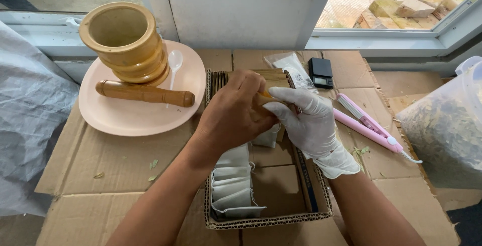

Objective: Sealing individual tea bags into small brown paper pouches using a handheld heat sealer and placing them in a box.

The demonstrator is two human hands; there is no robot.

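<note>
My bare left hand (233,113) and my white-gloved right hand (311,125) meet above an open cardboard box (271,220). Together they pinch a small brown paper envelope (265,96), taken from a row of such envelopes (273,77) standing at the box's far end. A white tea bag (266,136) hangs just below my hands; whether it is held I cannot tell. A stack of white tea bags (232,188) lies along the box's left side.
A pink plate (125,118) at left carries a wooden mortar (125,42), pestle (145,93) and white plastic spoon (174,65). A pink flat heat sealer (369,125), small black scale (321,71), clear sachet (296,70) and plastic tub of dried leaves (444,130) sit right.
</note>
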